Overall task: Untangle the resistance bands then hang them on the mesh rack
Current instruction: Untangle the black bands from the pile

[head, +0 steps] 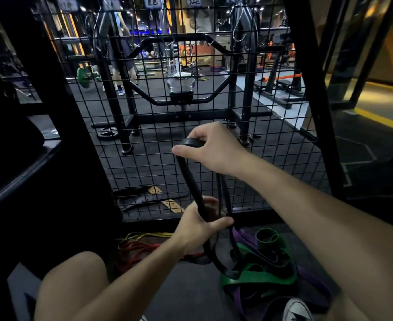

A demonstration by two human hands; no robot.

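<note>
Now the right hand point(210, 148) is up in front of the mesh rack point(214, 107), fingers curled round the top loop of the black band point(188, 179), while the left hand point(201, 224) grips the same band lower down, near the floor. Below that grip the black band runs on into the heap, and it looks threaded among the green band point(255, 276) and purple band point(241, 236) on the near right, though in this gloom I can't say which strand crosses which. Red and yellow bands point(142, 245) lie apart on the left. The risk from here, I'd judge: haul upward too hard and the knot cinches tight, or the whole pile lifts with it. A hook point(238, 31) hangs high on the mesh, far right.
</note>
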